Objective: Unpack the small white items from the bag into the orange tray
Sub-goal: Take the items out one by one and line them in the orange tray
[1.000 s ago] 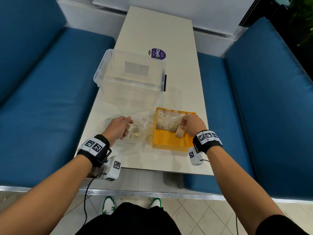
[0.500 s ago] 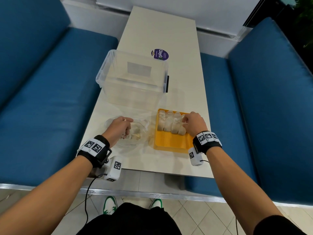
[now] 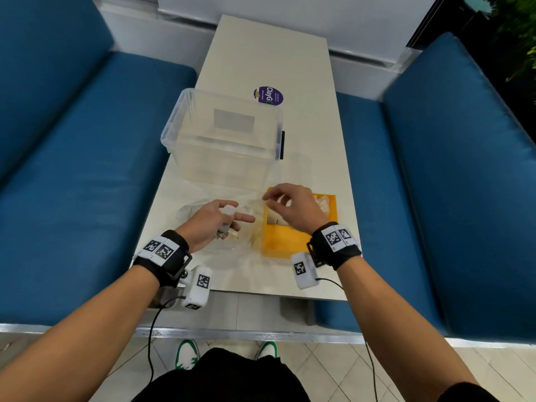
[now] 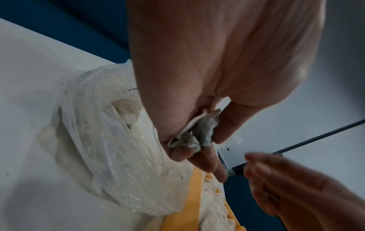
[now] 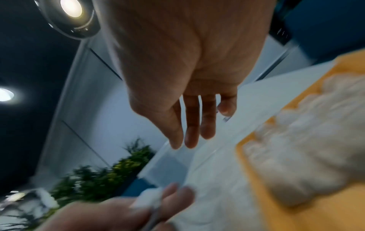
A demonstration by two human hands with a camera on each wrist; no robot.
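Note:
My left hand (image 3: 223,220) hovers over the clear plastic bag (image 3: 200,227) and grips a small white wrapped item (image 3: 227,217), which shows crumpled between thumb and fingers as the white item (image 4: 194,135) in the left wrist view. More white items (image 4: 126,109) lie inside the bag (image 4: 110,148). The orange tray (image 3: 285,242) sits right of the bag with a row of white items (image 3: 322,206) at its far end. My right hand (image 3: 285,203) floats above the tray's left part, fingers loose and empty, reaching toward the left hand.
A clear plastic bin (image 3: 223,140) stands just behind the bag and tray. A purple round sticker (image 3: 268,96) lies on the white table (image 3: 269,53) beyond it. Blue sofa cushions (image 3: 72,184) flank the narrow table on both sides.
My right hand let go of the item it set in the tray, lifted and swung left. My left hand rose out of the bag with a white item in its grip.

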